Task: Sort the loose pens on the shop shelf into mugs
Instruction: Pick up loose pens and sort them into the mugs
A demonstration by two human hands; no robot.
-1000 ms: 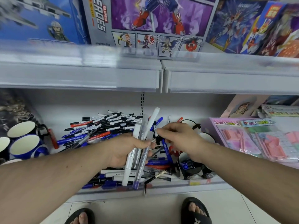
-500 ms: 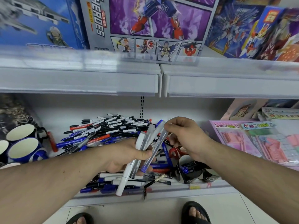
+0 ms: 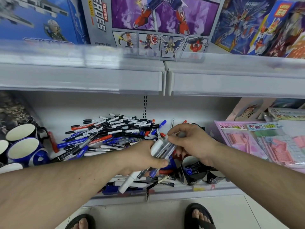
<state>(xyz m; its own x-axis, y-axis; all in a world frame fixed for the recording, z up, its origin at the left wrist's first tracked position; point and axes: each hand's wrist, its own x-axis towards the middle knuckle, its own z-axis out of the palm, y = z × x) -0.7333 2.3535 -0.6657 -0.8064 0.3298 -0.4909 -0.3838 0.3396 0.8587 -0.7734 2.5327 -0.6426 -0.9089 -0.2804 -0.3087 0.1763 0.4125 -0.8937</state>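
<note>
A big heap of loose pens (image 3: 109,134), black, blue and red, covers the middle of the lower shelf. My left hand (image 3: 142,157) grips a bundle of pens (image 3: 162,152) slanting down to the left, among them a thick white marker (image 3: 127,183). My right hand (image 3: 191,142) pinches the top end of that bundle, fingers curled round a clear pen. Under my right wrist stand dark mugs (image 3: 192,176); one holds a blue-capped pen. Blue and white mugs (image 3: 24,152) stand at the shelf's left end.
An upper shelf edge (image 3: 115,80) overhangs the pens, with toy boxes (image 3: 148,22) on it. Pink packaged sets (image 3: 257,142) lie to the right. The lower shelf's front lip (image 3: 189,192) runs below the pens. My sandalled feet (image 3: 198,215) stand on the tiled floor.
My right hand brought a clear pen over and laid it into the left hand's bundle. The bundle tilted lower and more to the left.
</note>
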